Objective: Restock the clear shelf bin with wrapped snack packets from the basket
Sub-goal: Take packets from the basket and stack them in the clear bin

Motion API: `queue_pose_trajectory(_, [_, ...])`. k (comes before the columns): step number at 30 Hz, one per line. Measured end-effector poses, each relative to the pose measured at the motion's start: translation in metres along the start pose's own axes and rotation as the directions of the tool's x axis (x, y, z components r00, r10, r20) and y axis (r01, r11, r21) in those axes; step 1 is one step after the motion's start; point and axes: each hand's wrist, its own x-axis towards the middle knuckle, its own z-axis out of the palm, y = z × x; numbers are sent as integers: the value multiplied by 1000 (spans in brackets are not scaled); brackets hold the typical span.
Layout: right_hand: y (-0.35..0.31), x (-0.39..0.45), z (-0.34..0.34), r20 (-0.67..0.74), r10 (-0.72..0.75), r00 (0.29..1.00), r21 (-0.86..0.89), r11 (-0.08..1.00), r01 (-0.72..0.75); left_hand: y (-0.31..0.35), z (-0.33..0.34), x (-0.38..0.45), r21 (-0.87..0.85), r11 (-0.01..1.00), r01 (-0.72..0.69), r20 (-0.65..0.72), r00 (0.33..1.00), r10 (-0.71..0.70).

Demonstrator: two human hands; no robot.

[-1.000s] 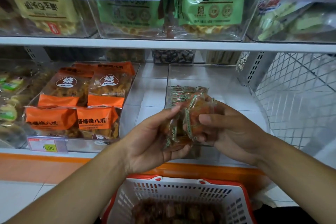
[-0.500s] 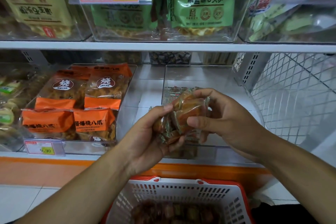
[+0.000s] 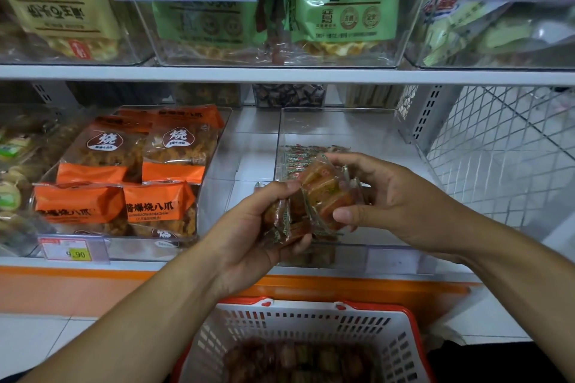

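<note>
**Both hands lift the snack packets up over the bin**

Since a moment ago, we see both hands have come up a little and moved farther in over the clear shelf bin (image 3: 401, 250), and the bundle of snack packets (image 3: 314, 199) has gone up with them.

Biggest of all is the shelf (image 3: 280, 74), with see-through boxes of green and yellow bags on top. Below it, the clear shelf bin sits on the lower shelf, right of the middle. We can see a few striped packets lying flat inside it, near its left wall.

Down at the bottom is the white basket (image 3: 298, 317) with a red rim. More brown wrapped snacks lie in it, but they look blurry.

To the left sits another clear box full of orange bags (image 3: 124, 183). A price tag (image 3: 73, 252) hangs on its front.

Our left hand (image 3: 249, 233) curls its fingers and thumb around the lower left part of the bundle. Our right hand (image 3: 401, 199) pinches the upper right part, thumb in front and fingers behind. Both hands grip the packets tight. The bundle is up in the air over the front left part of the bin, and it does not touch the bin.
</note>
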Motion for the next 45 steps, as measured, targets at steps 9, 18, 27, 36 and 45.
queue_pose_trajectory(9, [0, 3, -3, -134, 20, 991, 147, 989, 0, 0, 1, 0, -169, 984, 60, -7, 998, -62])
queue_pose_trajectory(18, [2, 3, 2, -130, -8, 992, 124, 992, 24, -17, 1, -6, -304, 948, 92, 23, 996, -89])
queue_pose_trajectory(27, [5, 10, 5, -113, 35, 993, 87, 996, -25, -38, 3, -6, -331, 943, 38, 30, 999, -30])
queue_pose_trajectory(36, [-1, 7, -4, 229, 294, 928, 270, 897, -350, -35, -7, -7, -95, 995, 0, -22, 1000, -2])
queue_pose_trajectory(45, [-3, 9, 2, 176, 409, 895, 351, 824, -446, -34, -8, -5, 27, 976, -217, 48, 975, 215])
